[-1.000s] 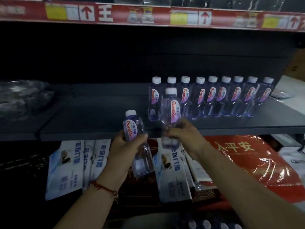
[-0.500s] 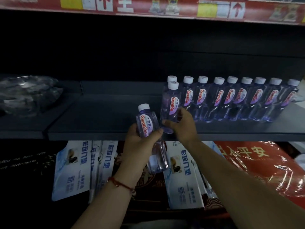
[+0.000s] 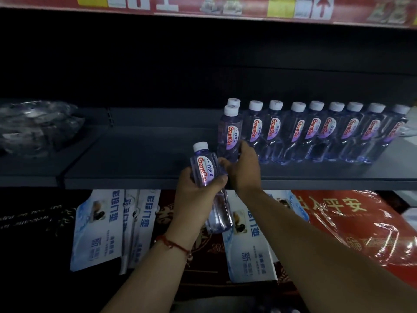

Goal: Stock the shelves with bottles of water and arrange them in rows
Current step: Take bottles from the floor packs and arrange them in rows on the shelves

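Fingers of right hand (image 3: 244,168) grip shelf bottle (image 3: 230,134); left hand (image 3: 196,195) grips another bottle (image 3: 208,177).

Bare shelf (image 3: 140,154) lies open leftward between bottle row (image 3: 316,132) and plastic wrap (image 3: 33,125).

"Ganten" in red runs up the label of the held bottle (image 3: 206,177) and each bottle in the shelf row (image 3: 316,132); "平安" shows on the red package (image 3: 361,222) lower right.
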The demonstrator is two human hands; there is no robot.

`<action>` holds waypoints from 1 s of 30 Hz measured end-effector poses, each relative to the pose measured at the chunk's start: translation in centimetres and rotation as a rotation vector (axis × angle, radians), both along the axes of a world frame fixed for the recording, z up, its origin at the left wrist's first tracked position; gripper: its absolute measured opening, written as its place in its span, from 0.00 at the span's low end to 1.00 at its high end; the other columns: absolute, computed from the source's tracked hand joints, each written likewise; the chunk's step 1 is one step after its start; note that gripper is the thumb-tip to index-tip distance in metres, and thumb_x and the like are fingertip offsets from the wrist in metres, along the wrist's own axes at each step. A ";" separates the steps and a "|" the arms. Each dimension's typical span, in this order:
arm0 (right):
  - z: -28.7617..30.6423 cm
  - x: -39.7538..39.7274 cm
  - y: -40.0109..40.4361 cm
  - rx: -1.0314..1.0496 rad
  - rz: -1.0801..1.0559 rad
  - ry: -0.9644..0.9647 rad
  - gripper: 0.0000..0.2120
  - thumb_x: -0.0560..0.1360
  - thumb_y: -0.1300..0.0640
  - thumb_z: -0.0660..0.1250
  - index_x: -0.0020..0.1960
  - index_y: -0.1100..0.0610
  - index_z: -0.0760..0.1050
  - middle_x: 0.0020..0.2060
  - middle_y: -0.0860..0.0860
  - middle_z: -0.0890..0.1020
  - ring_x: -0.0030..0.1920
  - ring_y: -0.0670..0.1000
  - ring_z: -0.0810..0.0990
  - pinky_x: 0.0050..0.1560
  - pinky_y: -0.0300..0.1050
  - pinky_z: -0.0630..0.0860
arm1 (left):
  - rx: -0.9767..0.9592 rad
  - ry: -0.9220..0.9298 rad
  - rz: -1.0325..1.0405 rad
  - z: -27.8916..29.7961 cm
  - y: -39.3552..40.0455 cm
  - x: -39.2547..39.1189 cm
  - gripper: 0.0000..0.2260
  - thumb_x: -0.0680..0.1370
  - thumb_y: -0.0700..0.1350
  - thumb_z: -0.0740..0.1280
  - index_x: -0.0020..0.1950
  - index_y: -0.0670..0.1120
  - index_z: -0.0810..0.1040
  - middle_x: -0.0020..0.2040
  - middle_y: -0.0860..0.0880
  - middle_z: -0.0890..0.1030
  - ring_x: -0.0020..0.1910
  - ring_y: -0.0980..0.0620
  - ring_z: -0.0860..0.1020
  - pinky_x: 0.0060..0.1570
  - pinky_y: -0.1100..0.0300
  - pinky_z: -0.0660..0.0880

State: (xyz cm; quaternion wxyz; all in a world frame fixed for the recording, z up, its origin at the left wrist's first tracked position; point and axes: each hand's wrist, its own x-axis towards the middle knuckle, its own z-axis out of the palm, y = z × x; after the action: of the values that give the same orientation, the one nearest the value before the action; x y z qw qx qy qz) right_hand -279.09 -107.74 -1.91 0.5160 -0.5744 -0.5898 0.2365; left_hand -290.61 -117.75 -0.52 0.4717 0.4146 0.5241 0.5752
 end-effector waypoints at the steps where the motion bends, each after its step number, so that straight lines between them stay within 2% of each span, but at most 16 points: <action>1: 0.2 0.1 -0.1 -0.001 0.006 0.008 0.21 0.71 0.61 0.76 0.61 0.51 0.75 0.55 0.48 0.80 0.57 0.48 0.80 0.63 0.54 0.78 | -0.004 0.006 0.003 0.0 0.0 0.2 0.17 0.71 0.46 0.79 0.56 0.53 0.78 0.48 0.52 0.85 0.41 0.58 0.84 0.40 0.59 0.80; 3: 0.5 0.3 -0.3 -0.014 0.041 0.013 0.22 0.72 0.62 0.75 0.62 0.52 0.74 0.56 0.47 0.80 0.58 0.47 0.80 0.63 0.53 0.78 | -0.008 0.012 0.012 -0.1 0.2 0.4 0.17 0.70 0.46 0.79 0.56 0.52 0.78 0.48 0.52 0.85 0.40 0.58 0.84 0.40 0.59 0.80; 5: 1.0 0.8 -1.2 -0.013 0.119 -0.004 0.23 0.73 0.63 0.74 0.64 0.50 0.72 0.57 0.44 0.81 0.57 0.43 0.79 0.62 0.45 0.77 | -0.004 0.016 0.015 -0.3 0.3 0.6 0.18 0.71 0.46 0.79 0.57 0.51 0.78 0.48 0.51 0.85 0.41 0.58 0.84 0.41 0.58 0.81; 8: 1.9 2.0 -4.3 0.004 0.209 -0.014 0.23 0.77 0.62 0.69 0.66 0.42 0.70 0.58 0.36 0.78 0.56 0.32 0.75 0.56 0.30 0.71 | 0.018 0.014 0.023 -0.5 0.5 1.1 0.17 0.71 0.45 0.79 0.56 0.50 0.78 0.48 0.51 0.85 0.40 0.58 0.84 0.38 0.62 0.80; 10: 2.0 3.2 -7.3 -0.048 0.244 0.017 0.21 0.79 0.61 0.64 0.61 0.35 0.71 0.54 0.30 0.78 0.54 0.28 0.75 0.53 0.25 0.71 | 0.021 0.012 0.031 -0.6 0.6 1.7 0.18 0.70 0.45 0.79 0.56 0.50 0.77 0.48 0.51 0.85 0.40 0.58 0.84 0.39 0.61 0.79; 11: 1.8 3.8 -8.8 -0.082 0.266 0.025 0.20 0.80 0.61 0.63 0.58 0.35 0.72 0.51 0.29 0.79 0.52 0.29 0.77 0.51 0.27 0.72 | 0.019 0.016 0.033 -0.8 0.8 2.1 0.18 0.70 0.45 0.79 0.56 0.50 0.77 0.48 0.50 0.84 0.41 0.57 0.84 0.40 0.59 0.80; 13: 0.9 5.0 -11.6 -0.199 0.320 0.023 0.18 0.80 0.60 0.61 0.59 0.37 0.75 0.48 0.34 0.82 0.48 0.34 0.79 0.49 0.32 0.74 | 0.015 0.029 0.038 -1.0 0.9 2.9 0.20 0.69 0.45 0.80 0.57 0.50 0.76 0.49 0.49 0.84 0.44 0.52 0.85 0.45 0.52 0.83; 15: 0.0 5.8 -13.8 -0.292 0.416 0.063 0.20 0.80 0.61 0.61 0.62 0.37 0.73 0.48 0.37 0.83 0.49 0.36 0.80 0.48 0.31 0.74 | 0.015 0.055 0.032 -1.2 0.8 3.9 0.21 0.69 0.45 0.80 0.57 0.49 0.76 0.49 0.49 0.84 0.44 0.50 0.84 0.48 0.50 0.83; 17: -0.9 6.3 -15.2 -0.307 0.458 0.092 0.22 0.78 0.62 0.65 0.64 0.38 0.71 0.51 0.33 0.82 0.52 0.35 0.80 0.50 0.30 0.75 | 0.010 0.102 0.022 -1.3 0.6 4.9 0.23 0.69 0.45 0.81 0.59 0.49 0.74 0.49 0.50 0.84 0.44 0.52 0.84 0.48 0.51 0.83; 19: -1.4 6.8 -15.7 -0.293 0.426 0.085 0.22 0.76 0.62 0.71 0.60 0.39 0.70 0.48 0.28 0.80 0.50 0.33 0.80 0.47 0.29 0.75 | 0.024 0.154 0.015 -1.4 0.2 6.1 0.25 0.68 0.46 0.81 0.60 0.49 0.73 0.49 0.52 0.83 0.44 0.56 0.83 0.45 0.57 0.82; 22: -2.3 7.7 -15.1 -0.256 0.323 0.049 0.22 0.71 0.60 0.75 0.56 0.40 0.71 0.49 0.35 0.83 0.49 0.39 0.83 0.51 0.40 0.81 | 0.053 0.218 -0.017 -1.3 -0.6 7.6 0.26 0.68 0.48 0.81 0.60 0.51 0.72 0.48 0.56 0.82 0.40 0.64 0.81 0.36 0.71 0.76; 24: -2.4 8.5 -14.8 -0.255 0.294 0.033 0.21 0.69 0.58 0.75 0.55 0.40 0.73 0.48 0.41 0.84 0.48 0.42 0.84 0.52 0.48 0.82 | 0.091 0.233 -0.031 -1.5 -0.9 8.3 0.24 0.69 0.48 0.81 0.59 0.53 0.72 0.47 0.57 0.82 0.40 0.66 0.81 0.39 0.68 0.76; 26: -2.4 9.3 -14.5 -0.261 0.298 0.045 0.19 0.70 0.59 0.74 0.56 0.43 0.74 0.47 0.43 0.85 0.46 0.43 0.85 0.49 0.46 0.82 | 0.112 0.268 -0.061 -1.3 -1.2 8.5 0.22 0.70 0.51 0.79 0.58 0.57 0.72 0.47 0.57 0.83 0.42 0.64 0.82 0.44 0.64 0.77; 28: -2.2 10.0 -13.9 -0.266 0.297 0.088 0.16 0.72 0.62 0.74 0.54 0.47 0.76 0.44 0.46 0.85 0.44 0.44 0.85 0.43 0.39 0.81 | 0.136 0.323 -0.128 -1.1 -1.3 8.4 0.20 0.74 0.54 0.75 0.62 0.61 0.72 0.51 0.59 0.83 0.46 0.64 0.82 0.48 0.62 0.78; 30: -1.8 10.7 -13.1 -0.245 0.292 0.134 0.14 0.72 0.63 0.74 0.54 0.50 0.78 0.43 0.49 0.85 0.44 0.49 0.85 0.42 0.42 0.82 | 0.168 0.417 -0.206 -0.8 -1.4 8.1 0.21 0.78 0.56 0.70 0.69 0.64 0.69 0.56 0.62 0.82 0.52 0.65 0.81 0.51 0.62 0.78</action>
State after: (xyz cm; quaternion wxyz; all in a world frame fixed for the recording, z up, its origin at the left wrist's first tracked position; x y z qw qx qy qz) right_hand -268.38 -120.83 -3.75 0.4409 -0.5242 -0.5979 0.4164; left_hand -282.52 -119.17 -1.29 0.3736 0.6133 0.5153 0.4677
